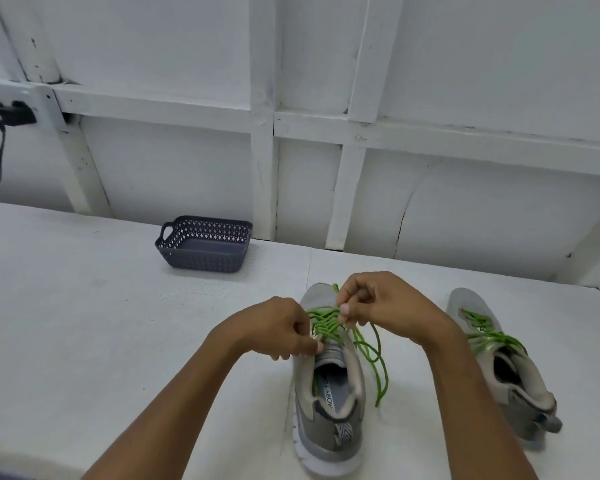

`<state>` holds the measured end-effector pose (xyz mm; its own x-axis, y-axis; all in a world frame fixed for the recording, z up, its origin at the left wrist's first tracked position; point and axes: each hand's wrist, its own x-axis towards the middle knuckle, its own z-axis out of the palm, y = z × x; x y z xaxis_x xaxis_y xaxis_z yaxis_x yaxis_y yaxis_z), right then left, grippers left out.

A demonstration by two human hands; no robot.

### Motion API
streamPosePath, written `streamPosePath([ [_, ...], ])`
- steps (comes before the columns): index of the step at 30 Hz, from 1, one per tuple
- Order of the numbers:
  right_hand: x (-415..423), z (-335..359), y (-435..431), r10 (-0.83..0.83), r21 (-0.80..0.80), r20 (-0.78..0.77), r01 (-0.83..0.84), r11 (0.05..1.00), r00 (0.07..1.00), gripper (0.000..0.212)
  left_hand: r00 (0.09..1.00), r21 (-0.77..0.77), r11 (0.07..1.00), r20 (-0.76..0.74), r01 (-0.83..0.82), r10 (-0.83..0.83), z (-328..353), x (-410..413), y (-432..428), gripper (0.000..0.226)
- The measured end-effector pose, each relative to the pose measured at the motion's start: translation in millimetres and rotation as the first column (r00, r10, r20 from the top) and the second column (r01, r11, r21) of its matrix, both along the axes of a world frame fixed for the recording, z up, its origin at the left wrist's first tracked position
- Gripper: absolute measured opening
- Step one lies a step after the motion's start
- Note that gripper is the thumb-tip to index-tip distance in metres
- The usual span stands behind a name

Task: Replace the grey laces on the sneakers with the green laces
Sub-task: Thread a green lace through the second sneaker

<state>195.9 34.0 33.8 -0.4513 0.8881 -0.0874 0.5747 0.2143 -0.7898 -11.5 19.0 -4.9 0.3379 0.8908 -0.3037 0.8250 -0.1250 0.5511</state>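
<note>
Two grey sneakers stand on the white table, toes pointing away from me. The near sneaker [328, 393] carries a green lace [326, 323] criss-crossed over its tongue, with a loose end [378, 362] trailing down its right side. My left hand [278, 329] pinches the sneaker's upper left edge by the eyelets. My right hand [378, 303] pinches a strand of the green lace above the lacing. The second sneaker [499, 368] stands to the right, also laced in green [489, 332]. No grey lace shows.
A dark grey perforated plastic basket [205, 247] sits at the table's back, left of the sneakers. A white panelled wall rises behind. A black plug and cable [0, 133] hang at the far left.
</note>
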Motion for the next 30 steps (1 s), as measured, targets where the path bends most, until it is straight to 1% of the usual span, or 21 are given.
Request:
streamPosePath([
  [2,-4,-6,-4,0.002,-0.019,0.094,-0.001,1.000,0.996,0.010,0.991,-0.049,0.997,0.121,-0.052,0.057,-8,0,-3,0.027],
  [4,-9,-11,-8,-0.008,-0.026,0.150,0.012,1.000,0.989,0.011,0.958,-0.120,0.988,0.259,-0.094,0.122,-13,-2,-4,0.022],
  [7,-16,-22,-13,-0.020,0.064,0.210,0.006,0.998,0.977,0.011,0.892,-0.213,0.971,0.412,-0.105,0.187,-19,-7,-5,0.019],
  [9,-21,-30,-18,-0.024,0.128,0.230,-0.006,0.992,0.973,0.012,0.861,-0.247,0.964,0.465,-0.099,0.207,-21,-11,-6,0.018],
  [12,-28,-41,-23,-0.049,0.202,0.255,-0.004,0.979,0.966,0.011,0.846,-0.261,0.960,0.485,-0.101,0.221,-22,-12,-6,0.018],
  [16,-30,-47,-25,-0.095,0.262,0.277,0.020,0.965,0.956,0.009,0.843,-0.266,0.959,0.490,-0.097,0.221,-23,-11,-6,0.017],
  [19,-33,-51,-27,-0.101,0.327,0.335,-0.015,0.945,0.937,0.005,0.847,-0.262,0.960,0.486,-0.097,0.218,-22,-10,-7,0.018],
  [22,-36,-56,-28,-0.112,0.388,0.383,-0.050,0.921,0.917,0.010,0.857,-0.248,0.964,0.471,-0.100,0.210,-21,-11,-8,0.019],
  [25,-35,-58,-26,-0.112,0.380,0.316,-0.017,0.925,0.942,0.008,0.839,-0.267,0.957,0.489,-0.118,0.240,-22,-15,-9,0.031],
  [26,-35,-59,-26,-0.113,0.368,0.282,0.001,0.930,0.953,0.007,0.836,-0.266,0.956,0.491,-0.123,0.244,-22,-16,-9,0.031],
  [28,-33,-59,-26,-0.135,0.332,0.226,0.054,0.942,0.965,0.004,0.855,-0.226,0.966,0.471,-0.122,0.218,-23,-17,-10,0.023],
  [30,-31,-57,-25,-0.146,0.282,0.150,0.099,0.954,0.978,0.012,0.871,-0.192,0.974,0.450,-0.120,0.196,-24,-16,-10,0.014],
])
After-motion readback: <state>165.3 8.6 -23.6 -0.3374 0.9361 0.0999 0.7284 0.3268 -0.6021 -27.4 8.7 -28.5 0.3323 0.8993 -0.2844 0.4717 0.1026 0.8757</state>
